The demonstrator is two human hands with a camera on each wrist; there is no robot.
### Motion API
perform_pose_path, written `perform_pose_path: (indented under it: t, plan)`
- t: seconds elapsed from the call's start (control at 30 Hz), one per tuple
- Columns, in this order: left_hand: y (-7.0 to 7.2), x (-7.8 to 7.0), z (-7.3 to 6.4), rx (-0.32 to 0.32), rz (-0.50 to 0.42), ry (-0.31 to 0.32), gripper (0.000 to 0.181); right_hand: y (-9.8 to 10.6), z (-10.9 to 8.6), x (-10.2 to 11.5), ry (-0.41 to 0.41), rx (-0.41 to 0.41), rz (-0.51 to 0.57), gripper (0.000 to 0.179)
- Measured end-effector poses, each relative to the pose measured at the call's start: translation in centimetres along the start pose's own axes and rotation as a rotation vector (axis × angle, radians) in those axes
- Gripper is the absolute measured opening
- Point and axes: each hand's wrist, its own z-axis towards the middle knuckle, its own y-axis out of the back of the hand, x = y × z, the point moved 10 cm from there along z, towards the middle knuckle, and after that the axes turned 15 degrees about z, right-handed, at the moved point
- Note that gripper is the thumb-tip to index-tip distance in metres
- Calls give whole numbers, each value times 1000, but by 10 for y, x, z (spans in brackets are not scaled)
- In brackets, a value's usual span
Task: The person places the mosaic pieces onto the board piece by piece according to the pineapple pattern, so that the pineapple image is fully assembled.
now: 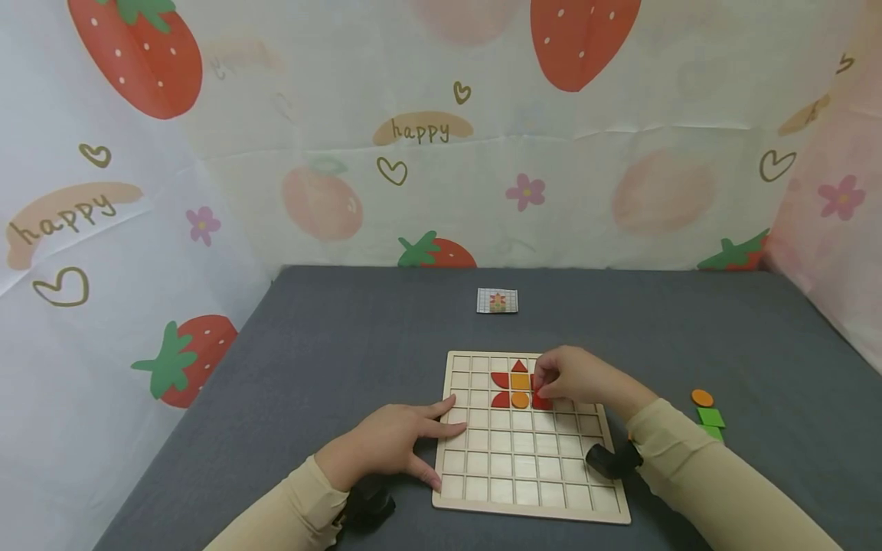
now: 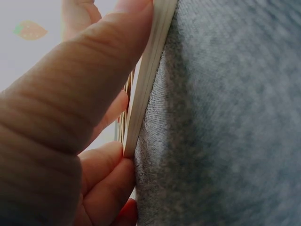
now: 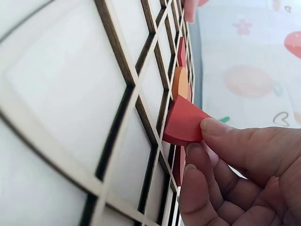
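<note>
My right hand (image 1: 577,375) pinches a red quarter-circle tile (image 3: 186,123) between thumb and fingers. It is tilted, one edge at a grid cell of the wooden board (image 1: 524,491). Left of it on the board lie an orange disc (image 1: 520,400), an orange square (image 1: 520,381), a red triangle (image 1: 519,366) and two red quarter-circle tiles, one (image 1: 501,379) above the other (image 1: 501,400). Another red tile (image 3: 179,167) shows behind the pinched one in the right wrist view. With fingers spread, my left hand (image 1: 393,441) rests against the board's left edge.
A small card (image 1: 497,301) with a printed grid pattern lies beyond the board. On the grey cloth (image 1: 344,329) to the right are a loose orange disc (image 1: 702,398) and green tiles (image 1: 710,417), partly behind the right sleeve (image 1: 723,467). A printed curtain (image 1: 586,138) stands behind.
</note>
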Motion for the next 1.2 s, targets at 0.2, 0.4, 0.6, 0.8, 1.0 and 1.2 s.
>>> perform_pose_path:
  t: [0.2,0.4,0.6,0.8,1.0,1.2]
  plan:
    - [-1,0,0,3,3,3,81,-2,1,-1,-17,-13,1,15]
    - [-1,0,1,9,-5,6,81,-5,0,-2,-45,-27,-37,16]
    - [-1,0,1,13,-6,12,81,-11,-1,-3,-64,-4,-48,18]
    - [-1,0,1,12,0,10,81,-8,-2,0,-57,-11,-22,16]
    - [-1,0,0,16,-1,9,81,-19,-2,15,90,85,-5,14]
    - [0,-1,1,1,-2,2,81,-36,-7,30,216,198,-41,18]
